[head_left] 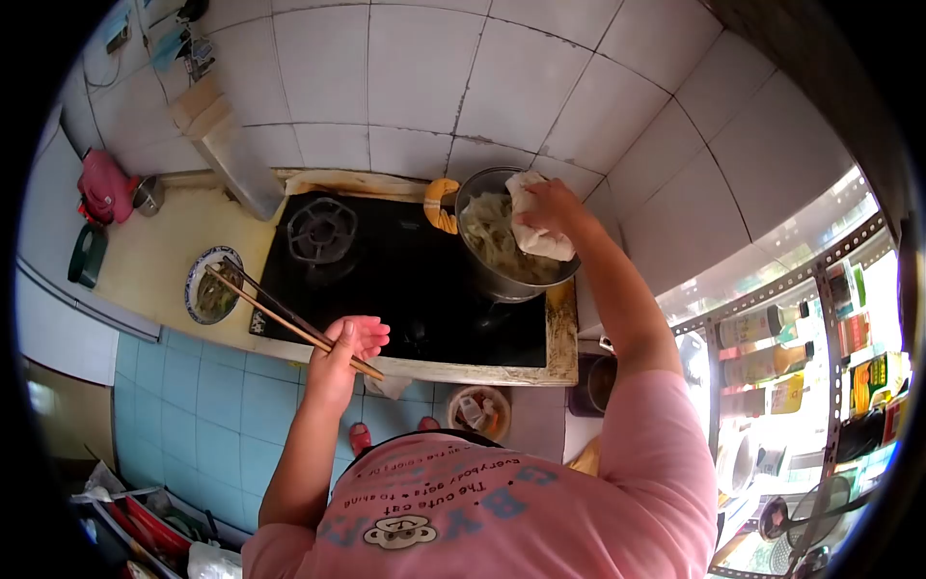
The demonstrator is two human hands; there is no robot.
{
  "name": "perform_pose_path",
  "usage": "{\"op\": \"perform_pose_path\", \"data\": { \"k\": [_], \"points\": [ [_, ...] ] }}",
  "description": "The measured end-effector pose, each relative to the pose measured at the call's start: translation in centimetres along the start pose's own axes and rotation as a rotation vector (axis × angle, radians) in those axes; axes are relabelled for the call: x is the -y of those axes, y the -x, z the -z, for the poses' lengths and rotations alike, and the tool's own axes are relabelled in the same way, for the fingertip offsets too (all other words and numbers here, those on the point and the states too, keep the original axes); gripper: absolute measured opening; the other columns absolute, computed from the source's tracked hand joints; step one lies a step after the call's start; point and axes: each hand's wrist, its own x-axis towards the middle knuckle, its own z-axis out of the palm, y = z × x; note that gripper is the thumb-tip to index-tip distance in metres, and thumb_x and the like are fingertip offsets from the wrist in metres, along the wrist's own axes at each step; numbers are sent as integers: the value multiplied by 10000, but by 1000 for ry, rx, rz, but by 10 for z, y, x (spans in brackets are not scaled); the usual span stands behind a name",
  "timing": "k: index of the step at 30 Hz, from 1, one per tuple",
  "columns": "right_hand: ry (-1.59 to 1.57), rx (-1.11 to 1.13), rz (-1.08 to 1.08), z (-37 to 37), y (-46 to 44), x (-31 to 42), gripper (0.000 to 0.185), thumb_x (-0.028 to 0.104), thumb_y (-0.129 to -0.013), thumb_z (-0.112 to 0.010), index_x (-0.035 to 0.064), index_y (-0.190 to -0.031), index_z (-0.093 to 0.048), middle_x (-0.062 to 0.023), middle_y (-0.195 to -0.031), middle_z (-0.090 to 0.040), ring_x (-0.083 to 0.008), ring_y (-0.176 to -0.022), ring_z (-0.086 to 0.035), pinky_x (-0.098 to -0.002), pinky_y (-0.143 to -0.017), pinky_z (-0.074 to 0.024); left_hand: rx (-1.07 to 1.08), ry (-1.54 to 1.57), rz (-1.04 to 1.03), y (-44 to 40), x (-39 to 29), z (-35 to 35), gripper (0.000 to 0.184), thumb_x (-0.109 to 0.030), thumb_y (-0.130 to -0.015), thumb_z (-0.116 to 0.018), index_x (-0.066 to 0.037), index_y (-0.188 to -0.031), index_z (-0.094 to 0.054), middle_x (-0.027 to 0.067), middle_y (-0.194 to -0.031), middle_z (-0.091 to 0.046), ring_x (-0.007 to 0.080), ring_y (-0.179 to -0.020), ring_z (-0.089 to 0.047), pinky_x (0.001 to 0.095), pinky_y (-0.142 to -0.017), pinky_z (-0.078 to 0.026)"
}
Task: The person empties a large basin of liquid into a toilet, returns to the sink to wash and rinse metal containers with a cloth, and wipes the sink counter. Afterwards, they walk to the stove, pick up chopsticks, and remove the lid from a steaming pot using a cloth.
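A pair of wooden chopsticks (pixel 297 326) rests in my left hand (pixel 351 349), gripped between thumb and palm with the fingers partly stretched out. Their far ends reach toward a blue-and-white bowl (pixel 196 307) of greenish food; whether they touch it I cannot tell. On the right, a deep metal pot (pixel 514 288) holds pale, steamy food (pixel 494 234), perhaps cabbage or noodles. My right hand (pixel 558 206) grasps a folded white cloth (pixel 532 235) at the pot's right rim, hiding that side. A yellow cloth (pixel 441 206) wraps the pot's left handle.
The black stove top (pixel 405 275) has a bare burner (pixel 323 232) at its left. A pink item (pixel 104 185) and a metal cup (pixel 149 196) stand on the left counter. Below lies a waste bin (pixel 479 413). Shelves with bottles (pixel 750 326) line the right side.
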Motion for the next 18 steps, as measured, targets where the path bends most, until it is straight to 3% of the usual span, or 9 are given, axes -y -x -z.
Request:
{"op": "perform_pose_path", "data": {
  "k": [2, 5, 12, 14, 18],
  "points": [
    [8, 139, 6, 8, -1, 2, 899, 569, -594, -799, 168, -1352, -529, -174, -1250, -515, -367, -1150, -529, -415, -964, -464, -17, -5, -5, -3, 0, 1, 387, -369, -1011, -449, -22, -1122, -580, 121, -1029, -667, 188, -918, -636, 304, -812, -501],
    [5, 254, -107, 22, -4, 13, 899, 558, -620, -796, 135, -1359, -508, -184, -1232, -558, -361, -1117, -562, -411, -949, -471, -36, 3, -10, -8, 0, 2, 390, -377, -1007, -456, -23, -1115, -581, 121, -1025, -668, 188, -911, -635, 308, -812, -501],
    [-105, 185, 26, -2, -21, -12, 855, 530, -647, -800, 78, -1316, -519, -197, -1127, -646, -337, -1065, -610, -400, -904, -487, -63, 4, -36, -8, 3, 1, 384, -373, -1009, -454, -25, -1112, -578, 121, -1020, -667, 184, -899, -632, 309, -807, -499],
    [-103, 146, 35, -8, -20, -13, 720, 431, -732, -766, 52, -1294, -521, -202, -1145, -628, -359, -1060, -603, -409, -894, -481, -67, 5, -37, -7, 3, 2, 385, -373, -1009, -453, -24, -1113, -578, 122, -1021, -666, 184, -898, -631, 309, -807, -499],
    [-119, 130, 5, -12, -16, -4, 669, 398, -767, -743, 42, -1288, -522, -201, -1120, -639, -359, -1047, -609, -415, -878, -486, -67, 20, -33, -8, 4, 4, 385, -369, -1009, -454, -19, -1112, -576, 122, -1018, -664, 184, -903, -631, 310, -810, -501]
  ]
}}
